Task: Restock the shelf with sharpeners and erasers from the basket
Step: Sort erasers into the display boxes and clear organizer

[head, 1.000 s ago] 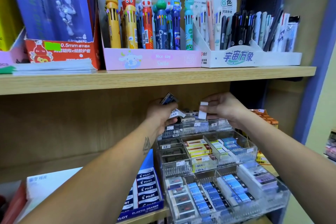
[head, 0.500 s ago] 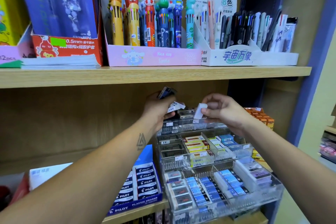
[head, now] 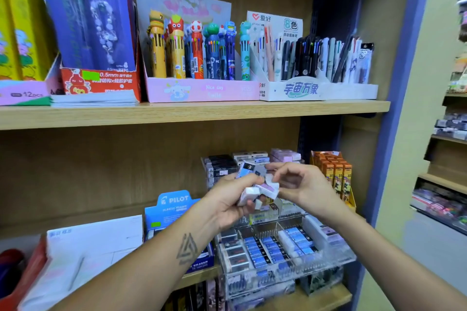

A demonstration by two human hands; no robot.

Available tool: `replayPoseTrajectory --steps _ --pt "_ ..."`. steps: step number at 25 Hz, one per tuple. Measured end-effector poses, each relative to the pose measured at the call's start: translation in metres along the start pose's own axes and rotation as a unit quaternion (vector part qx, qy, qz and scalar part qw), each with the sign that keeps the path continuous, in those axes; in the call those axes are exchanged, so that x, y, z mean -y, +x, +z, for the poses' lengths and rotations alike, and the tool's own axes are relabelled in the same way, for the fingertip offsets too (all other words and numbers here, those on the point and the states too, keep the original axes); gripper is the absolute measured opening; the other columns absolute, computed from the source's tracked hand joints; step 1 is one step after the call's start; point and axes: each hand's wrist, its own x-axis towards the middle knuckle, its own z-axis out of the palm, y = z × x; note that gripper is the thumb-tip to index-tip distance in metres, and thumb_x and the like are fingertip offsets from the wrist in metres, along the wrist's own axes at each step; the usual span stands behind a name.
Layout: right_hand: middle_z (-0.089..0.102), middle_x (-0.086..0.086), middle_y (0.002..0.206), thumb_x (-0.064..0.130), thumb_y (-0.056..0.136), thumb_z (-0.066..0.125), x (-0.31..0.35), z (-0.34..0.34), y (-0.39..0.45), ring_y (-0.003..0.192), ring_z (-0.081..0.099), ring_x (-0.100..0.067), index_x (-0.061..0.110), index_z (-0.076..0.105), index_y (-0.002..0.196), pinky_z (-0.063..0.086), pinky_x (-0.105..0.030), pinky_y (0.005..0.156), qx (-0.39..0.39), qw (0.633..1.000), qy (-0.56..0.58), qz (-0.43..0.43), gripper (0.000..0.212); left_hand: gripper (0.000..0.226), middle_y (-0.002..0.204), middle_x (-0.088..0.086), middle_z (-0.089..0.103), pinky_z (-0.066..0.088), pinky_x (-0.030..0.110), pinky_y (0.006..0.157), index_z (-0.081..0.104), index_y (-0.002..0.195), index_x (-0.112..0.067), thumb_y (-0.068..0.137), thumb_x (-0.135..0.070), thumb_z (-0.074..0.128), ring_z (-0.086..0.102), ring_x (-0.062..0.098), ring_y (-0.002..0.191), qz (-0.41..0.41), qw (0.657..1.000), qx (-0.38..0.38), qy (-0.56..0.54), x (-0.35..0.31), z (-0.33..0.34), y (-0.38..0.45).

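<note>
Both hands have been drawn back from the rear of the clear acrylic organizer (head: 290, 257) on the lower shelf (head: 326, 295). A bunch of wrapped erasers (head: 255, 184) is clenched in the left hand (head: 227, 199); one of them is pinched by the right hand (head: 300, 184), above the organizer's middle tier.

Upper shelf (head: 202, 112) bears pen boxes (head: 202, 92); lower shelf (head: 326, 294) carries a clear eraser rack (head: 285, 272) and Pilot box (head: 177, 206).

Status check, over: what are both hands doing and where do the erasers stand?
Left hand grips a bunch of wrapped erasers. Right hand pinches one from the bunch. Both above the clear tiered organizer. Nothing blocking the compartments.
</note>
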Motion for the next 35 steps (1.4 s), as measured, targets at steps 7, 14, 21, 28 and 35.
replayPoseTrajectory --steps 7,14,21,28,35 --pt "0.065 0.005 0.124 -0.004 0.083 0.073 0.005 -0.016 -0.014 0.103 0.065 0.004 0.021 0.071 0.084 0.05 -0.013 0.089 0.037 0.985 -0.17 -0.015 0.026 0.022 0.08 0.022 0.07 0.038 0.016 0.032 0.058 0.101 -0.002 0.083 -0.001 0.071 0.063 0.021 0.05 -0.007 0.999 -0.003 0.034 0.008 -0.002 -0.005" --pt "0.075 -0.001 0.083 0.011 0.088 0.072 0.007 -0.013 -0.012 0.074 0.07 -0.014 0.014 0.073 0.098 0.057 -0.027 0.072 -0.013 0.992 -0.114 0.05 0.01 0.031 0.088 0.026 0.071 0.04 0.017 0.031 0.058 0.109 0.002 0.082 -0.001 0.073 0.065 0.022 0.053 -0.016 1.0 -0.015 0.007 0.005 -0.02 -0.014" --pt "0.072 -0.022 0.081 -0.002 0.084 0.073 0.047 0.061 -0.003 0.072 0.071 -0.026 -0.008 0.067 0.093 0.06 -0.029 0.069 0.055 0.991 0.052 0.111 0.013 0.023 0.089 0.025 0.072 0.04 0.015 0.032 0.061 0.101 -0.002 0.083 -0.005 0.074 0.062 0.021 0.054 0.035 0.993 -0.115 0.006 -0.02 -0.081 -0.066" --pt "0.07 0.008 0.076 0.021 0.076 0.083 0.06 0.192 0.002 0.063 0.059 0.005 0.022 0.071 0.074 0.045 -0.014 0.064 0.119 0.971 -0.206 0.011 0.013 0.017 0.088 0.021 0.074 0.043 0.018 0.04 0.066 0.098 -0.008 0.083 -0.009 0.076 0.059 0.019 0.055 0.133 0.943 -0.3 0.052 -0.026 -0.18 -0.144" --pt "0.068 0.005 0.076 0.021 0.078 0.08 0.067 0.284 0.001 0.077 0.064 -0.012 0.017 0.075 0.085 0.052 -0.026 0.074 0.186 0.946 -0.264 -0.019 0.009 0.007 0.071 0.007 0.065 0.044 0.02 0.043 0.069 0.087 -0.015 0.083 -0.012 0.073 0.053 0.016 0.061 0.2 0.914 -0.343 0.083 -0.014 -0.231 -0.173"
